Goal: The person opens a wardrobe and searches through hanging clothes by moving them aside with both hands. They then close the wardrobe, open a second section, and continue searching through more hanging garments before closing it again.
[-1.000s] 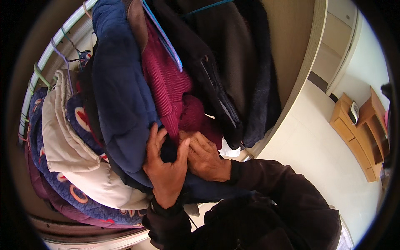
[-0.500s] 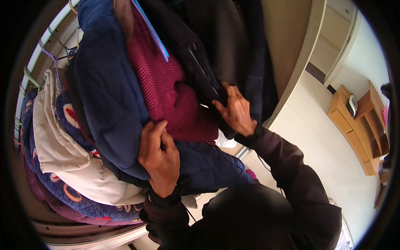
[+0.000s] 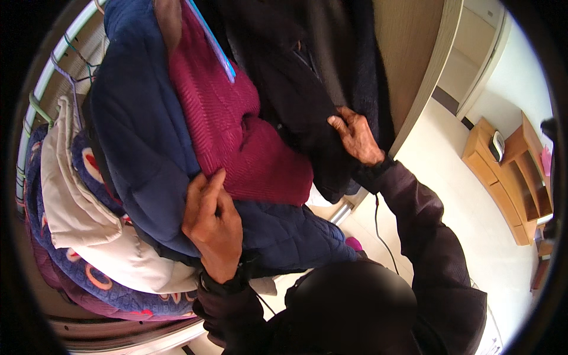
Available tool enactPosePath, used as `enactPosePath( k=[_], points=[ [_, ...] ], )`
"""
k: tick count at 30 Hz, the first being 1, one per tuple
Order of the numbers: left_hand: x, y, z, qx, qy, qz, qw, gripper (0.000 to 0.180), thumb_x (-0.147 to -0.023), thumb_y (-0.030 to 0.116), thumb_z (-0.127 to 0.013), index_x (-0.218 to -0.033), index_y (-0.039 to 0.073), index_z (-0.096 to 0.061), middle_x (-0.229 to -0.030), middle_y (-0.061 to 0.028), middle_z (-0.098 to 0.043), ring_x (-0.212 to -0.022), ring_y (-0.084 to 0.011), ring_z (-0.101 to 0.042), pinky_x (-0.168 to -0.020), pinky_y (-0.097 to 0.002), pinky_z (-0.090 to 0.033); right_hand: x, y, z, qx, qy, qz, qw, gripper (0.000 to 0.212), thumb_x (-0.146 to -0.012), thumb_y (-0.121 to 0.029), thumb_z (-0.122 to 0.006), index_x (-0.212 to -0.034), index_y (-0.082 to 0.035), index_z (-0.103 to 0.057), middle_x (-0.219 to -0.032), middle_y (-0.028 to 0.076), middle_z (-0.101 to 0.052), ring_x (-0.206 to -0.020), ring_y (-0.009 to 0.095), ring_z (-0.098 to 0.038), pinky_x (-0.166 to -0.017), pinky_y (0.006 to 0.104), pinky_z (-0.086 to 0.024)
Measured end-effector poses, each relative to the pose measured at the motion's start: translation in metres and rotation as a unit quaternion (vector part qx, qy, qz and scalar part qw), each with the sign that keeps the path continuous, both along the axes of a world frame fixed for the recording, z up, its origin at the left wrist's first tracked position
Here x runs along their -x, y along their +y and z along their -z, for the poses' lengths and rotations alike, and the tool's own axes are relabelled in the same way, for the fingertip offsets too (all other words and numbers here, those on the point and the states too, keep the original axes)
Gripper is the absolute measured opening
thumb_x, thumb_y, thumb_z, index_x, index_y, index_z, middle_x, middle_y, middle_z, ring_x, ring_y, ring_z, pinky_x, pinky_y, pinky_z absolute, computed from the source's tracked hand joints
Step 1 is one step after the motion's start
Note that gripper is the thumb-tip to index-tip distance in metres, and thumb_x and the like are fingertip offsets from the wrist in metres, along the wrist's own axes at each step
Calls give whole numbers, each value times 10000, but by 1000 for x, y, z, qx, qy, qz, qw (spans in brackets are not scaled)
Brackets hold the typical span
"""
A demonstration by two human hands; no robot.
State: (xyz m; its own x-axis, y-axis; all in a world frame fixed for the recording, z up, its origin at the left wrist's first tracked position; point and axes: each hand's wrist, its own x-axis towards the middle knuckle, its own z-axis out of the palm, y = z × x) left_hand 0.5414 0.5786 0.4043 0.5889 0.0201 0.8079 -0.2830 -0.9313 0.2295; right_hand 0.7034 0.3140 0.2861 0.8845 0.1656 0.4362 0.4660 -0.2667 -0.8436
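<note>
Clothes hang close together in a wardrobe. My left hand (image 3: 214,228) is closed, its fingertips pinching the edge of a maroon ribbed sweater (image 3: 236,142) where it meets a navy padded jacket (image 3: 145,142). Above the sweater, a blue hanger (image 3: 214,44) shows at its upper part. My right hand (image 3: 360,137) is closed on a black jacket (image 3: 299,106) to the right of the sweater; its fingertips are partly hidden in the cloth.
Several hangers hang on a curved metal rail (image 3: 56,62) at left, with a cream garment (image 3: 77,201) and a patterned blue one (image 3: 109,290) below. A wooden side panel (image 3: 408,65) bounds the wardrobe at right. Beyond stands a wooden cabinet (image 3: 503,177). A black cord (image 3: 381,231) dangles by my right forearm.
My right hand has moved right, drawing the black jacket away from the sweater and showing more of its front. My left hand has shifted slightly left, still at the sweater's edge.
</note>
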Motion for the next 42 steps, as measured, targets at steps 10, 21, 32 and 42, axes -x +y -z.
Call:
enactPosePath(
  k=[10, 21, 32, 42],
  points=[
    [2, -16, -2, 21, 82, 47, 995, 495, -890, -133, -545, -1318, 71, -682, -1191, -323, -594, -1036, -450, -653, -865, -448, -545, 74, 93, -19, 119, -166, -96, 974, 733, -839, -21, -706, -1505, 22, -403, -1324, 233, -526, -1075, 407, -645, -835, 401, -599],
    [-14, -40, 8, -250, 264, -53, 930, 601, -850, 52, -618, -1446, 124, -585, -1113, -240, -501, -988, -383, -543, -847, -451, -463, 80, 104, -13, 101, -246, -80, 961, 644, -807, -6, -714, -1392, 128, -482, -1380, 295, -508, -1005, 349, -622, -714, 379, -602],
    [-26, -43, 16, -257, 230, -88, 934, 406, -871, 134, -659, -1262, 34, -696, -1074, -266, -570, -1007, -399, -607, -904, -537, -477, 62, 69, -29, 26, -283, -37, 958, 449, -845, 25, -699, -1282, 61, -602, -1302, 254, -599, -1115, 381, -658, -889, 424, -593],
    [-28, -33, 23, -314, 115, -89, 938, 415, -869, 124, -627, -1269, 30, -681, -970, -191, -535, -935, -332, -566, -839, -437, -439, 34, 8, -30, 161, -222, 353, 895, 847, -821, -242, -831, -1507, -7, -394, -1338, 251, -510, -1167, 405, -592, -865, 462, -580]
  ],
)
